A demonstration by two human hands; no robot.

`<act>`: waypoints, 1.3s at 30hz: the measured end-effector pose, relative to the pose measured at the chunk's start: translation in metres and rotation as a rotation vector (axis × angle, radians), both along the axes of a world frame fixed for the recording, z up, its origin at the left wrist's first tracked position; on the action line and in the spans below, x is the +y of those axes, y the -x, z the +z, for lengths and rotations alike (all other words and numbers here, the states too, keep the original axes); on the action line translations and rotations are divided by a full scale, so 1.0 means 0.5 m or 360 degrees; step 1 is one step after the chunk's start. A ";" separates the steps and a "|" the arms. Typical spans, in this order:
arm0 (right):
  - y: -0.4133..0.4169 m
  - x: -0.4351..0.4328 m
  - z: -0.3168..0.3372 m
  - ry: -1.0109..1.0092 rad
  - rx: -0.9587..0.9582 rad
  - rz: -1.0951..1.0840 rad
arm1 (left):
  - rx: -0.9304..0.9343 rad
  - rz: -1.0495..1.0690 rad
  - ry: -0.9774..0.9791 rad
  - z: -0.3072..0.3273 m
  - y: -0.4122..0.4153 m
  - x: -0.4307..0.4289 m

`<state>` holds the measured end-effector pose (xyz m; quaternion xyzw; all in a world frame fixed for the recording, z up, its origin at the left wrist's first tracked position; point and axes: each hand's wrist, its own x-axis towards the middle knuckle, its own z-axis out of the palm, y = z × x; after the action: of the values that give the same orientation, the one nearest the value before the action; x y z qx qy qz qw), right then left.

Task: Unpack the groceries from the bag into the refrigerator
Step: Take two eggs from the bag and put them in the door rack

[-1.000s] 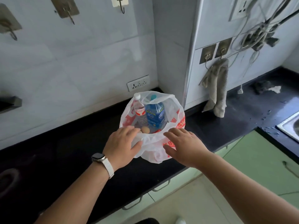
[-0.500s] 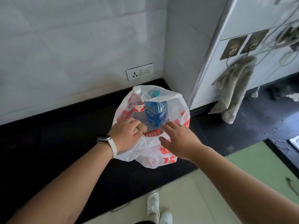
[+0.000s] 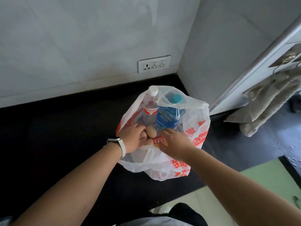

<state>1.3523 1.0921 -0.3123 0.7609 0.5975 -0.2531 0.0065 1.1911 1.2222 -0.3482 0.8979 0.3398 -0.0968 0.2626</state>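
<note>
A white plastic bag (image 3: 162,162) printed in red sits in the centre of the frame on a black bench (image 3: 65,128), its mouth open towards the camera. It is in the corner where two pale walls meet.

Two bottles stand upright at the far side of the bag, their long axes running from lower to upper frame and their caps pointing up. The clear bottle (image 3: 150,111) on the left has a white cap, and the blue bottle (image 3: 169,119) just beside it has a teal cap under a fold of the bag's rim. A brown egg (image 3: 151,132) lies just below them, its long axis roughly up and down in the frame. It rests above a red-and-yellow packet (image 3: 160,142).

The person's left hand (image 3: 132,139) reaches into the bag with a white-strapped watch (image 3: 118,144) on its wrist. Its fingers are curled down against the egg's left side, but it is not clear whether they actually grip it. The right hand (image 3: 175,144) lies flat over the packet just right of the egg, fingers straight and holding nothing.

A white wall socket (image 3: 154,64) is set above the bench. A grey towel (image 3: 268,108) hangs at the right edge of the frame.
</note>
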 end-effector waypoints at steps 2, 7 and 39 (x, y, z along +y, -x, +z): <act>0.006 0.006 -0.018 0.0048 -0.0001 0.0044 | -0.0007 0.0033 0.0027 -0.017 0.004 0.004; 0.023 0.024 -0.057 0.0117 0.0020 0.0142 | -0.0038 0.0070 0.0016 -0.054 0.007 0.011; 0.039 0.039 -0.105 -0.0020 0.0264 -0.0046 | -0.0199 0.0307 -0.0074 -0.074 0.000 -0.004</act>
<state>1.3328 1.1118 -0.3648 0.7458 0.5865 -0.3116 -0.0515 1.1913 1.2204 -0.3851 0.8711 0.4098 -0.0069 0.2705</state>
